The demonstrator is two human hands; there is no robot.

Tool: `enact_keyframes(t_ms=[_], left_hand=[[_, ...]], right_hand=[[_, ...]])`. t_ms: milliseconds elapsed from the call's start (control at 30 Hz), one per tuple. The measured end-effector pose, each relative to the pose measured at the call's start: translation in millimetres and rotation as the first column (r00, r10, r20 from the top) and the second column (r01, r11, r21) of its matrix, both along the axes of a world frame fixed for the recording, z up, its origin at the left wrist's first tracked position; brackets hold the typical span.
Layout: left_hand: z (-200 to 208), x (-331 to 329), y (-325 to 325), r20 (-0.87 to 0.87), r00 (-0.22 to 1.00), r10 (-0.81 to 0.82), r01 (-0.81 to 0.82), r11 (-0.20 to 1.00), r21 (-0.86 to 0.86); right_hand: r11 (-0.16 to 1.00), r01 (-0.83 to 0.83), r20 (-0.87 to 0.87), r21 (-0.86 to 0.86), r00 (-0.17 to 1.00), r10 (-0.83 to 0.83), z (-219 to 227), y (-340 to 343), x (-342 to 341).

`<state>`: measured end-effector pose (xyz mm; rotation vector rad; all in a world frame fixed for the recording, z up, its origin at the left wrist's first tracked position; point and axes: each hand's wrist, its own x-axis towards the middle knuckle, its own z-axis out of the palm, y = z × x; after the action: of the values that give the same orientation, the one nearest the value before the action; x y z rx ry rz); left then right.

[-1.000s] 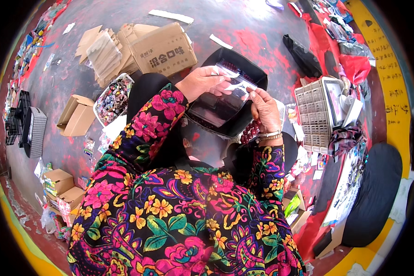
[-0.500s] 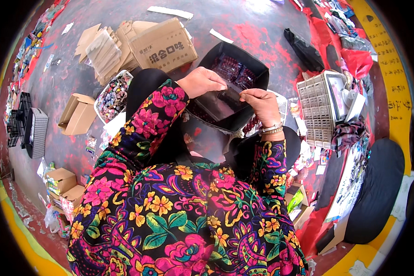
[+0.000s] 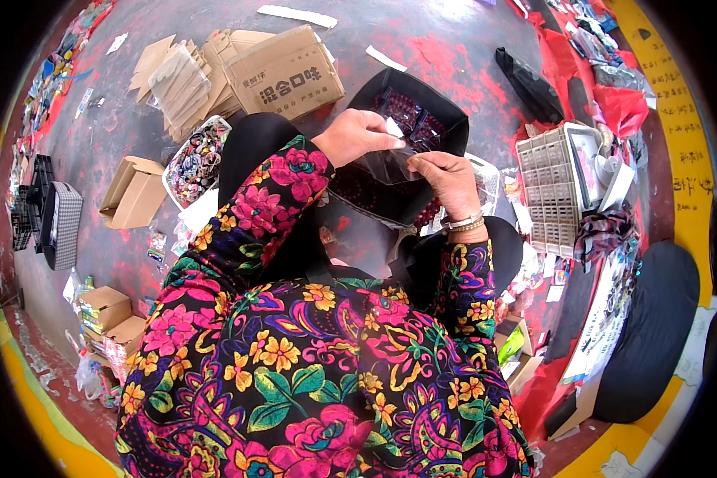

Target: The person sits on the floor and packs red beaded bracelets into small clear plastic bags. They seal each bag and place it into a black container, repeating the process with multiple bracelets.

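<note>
Above the black box (image 3: 452,103), left hand (image 3: 352,137): thumb and fingers pinching one side of a clear plastic bag (image 3: 386,167)
Right hand (image 3: 450,179): thumb and forefinger pinching the bag's other side; bracelets (image 3: 464,223) at the wrist
Clear plastic bag: between both hands, over the box opening
Box contents: dark red beads (image 3: 405,113), partly in shiny wrapping
Flanks: white basket (image 3: 170,193) left, pale crate (image 3: 543,187) right
Beyond: brown carton (image 3: 283,76) on the stained floor (image 3: 350,40)
</note>
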<state>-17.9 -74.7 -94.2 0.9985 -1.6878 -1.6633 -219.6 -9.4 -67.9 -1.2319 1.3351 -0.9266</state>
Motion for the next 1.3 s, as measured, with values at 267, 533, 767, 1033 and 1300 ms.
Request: enact_keyframes(t_ms=[267,533,767,1033,1300], left_hand=[[-5,0,0,-0.095,0.994,0.049,-0.051,0.999,-0.017],[-4,0,1,-0.185,0.980,0.078,-0.069,0.996,0.052],[-15,0,-2,-0.257,0.963,0.081,-0.074,0.997,0.037],[-12,1,-1,-0.210,0.978,0.010,-0.010,1.000,0.001],[-20,-5,6,0.052,0.980,-0.194,0.200,0.965,-0.168]], right_hand=[[0.995,0.046,0.050,0.090,0.997,-0.051,5,1,-1],[0.988,0.014,0.058,-0.151,0.998,-0.005,-14,0,6],[0.983,0.055,0.027,-0.175,0.998,-0.051,-15,1,9],[0.992,0.063,-0.004,-0.111,0.998,-0.064,-13,0,2],[0.984,-0.179,-0.229,0.017,0.957,0.178,-19,-1,-6]])
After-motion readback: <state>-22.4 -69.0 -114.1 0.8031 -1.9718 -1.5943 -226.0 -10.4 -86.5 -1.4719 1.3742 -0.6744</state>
